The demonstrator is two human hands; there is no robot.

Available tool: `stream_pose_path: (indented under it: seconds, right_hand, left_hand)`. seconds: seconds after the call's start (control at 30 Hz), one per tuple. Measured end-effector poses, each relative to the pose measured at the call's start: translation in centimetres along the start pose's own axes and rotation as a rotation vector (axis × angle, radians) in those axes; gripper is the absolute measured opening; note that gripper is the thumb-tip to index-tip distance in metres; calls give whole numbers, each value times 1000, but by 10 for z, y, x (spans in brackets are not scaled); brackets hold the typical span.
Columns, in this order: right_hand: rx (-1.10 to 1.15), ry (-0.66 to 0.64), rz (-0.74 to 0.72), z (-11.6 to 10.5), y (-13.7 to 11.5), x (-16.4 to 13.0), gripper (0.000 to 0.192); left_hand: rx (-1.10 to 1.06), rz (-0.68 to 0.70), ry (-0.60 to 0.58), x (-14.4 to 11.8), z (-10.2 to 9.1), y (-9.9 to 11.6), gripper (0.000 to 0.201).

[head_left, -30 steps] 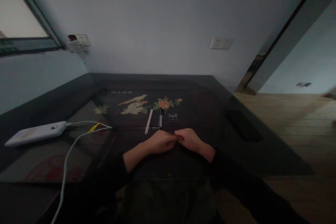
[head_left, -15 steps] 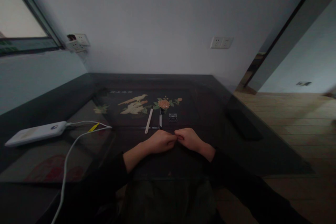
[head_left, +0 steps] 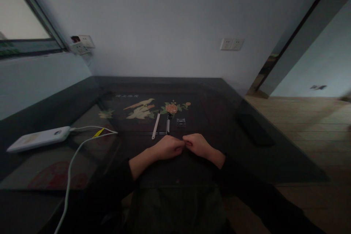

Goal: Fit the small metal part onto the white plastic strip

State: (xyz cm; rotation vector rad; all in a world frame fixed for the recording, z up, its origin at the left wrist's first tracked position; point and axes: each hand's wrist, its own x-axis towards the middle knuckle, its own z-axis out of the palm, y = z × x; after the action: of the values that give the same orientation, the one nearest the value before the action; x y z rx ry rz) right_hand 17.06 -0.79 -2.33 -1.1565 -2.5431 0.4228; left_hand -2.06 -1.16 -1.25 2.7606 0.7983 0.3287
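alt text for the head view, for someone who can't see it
Two bare hands, left hand and right hand, meet fingertip to fingertip over a dark table. Just beyond lie a white strip, a dark tool and a small clear box; a white power bank sits far left.

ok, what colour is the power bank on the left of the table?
White, the power bank, with a white cable plugged in; seen in the head view, the only one.

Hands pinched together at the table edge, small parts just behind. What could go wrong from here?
1. Whatever the left hand and right hand pinch is hidden; if tiny, it may drop and vanish on the dark table.
2. A knuckle may nudge the clear box or white strip.
3. The cable trails off the edge and could snag a sleeve.
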Motion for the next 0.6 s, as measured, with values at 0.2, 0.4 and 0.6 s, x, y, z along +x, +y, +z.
stream_pose_path:
  seconds: [0.2,0.4,0.6]
  right_hand:
    - [6,-8,15,-3,-2,-1,25]
    - [26,7,12,-3,-2,-1,24]
    - [26,42,-19,-3,-3,-2,24]
  left_hand:
    - [-4,-11,54,-1,0,-2,16]
    - [41,-184,163,0,-1,-14,21]
    - [107,-414,282,-1,-11,-32,26]
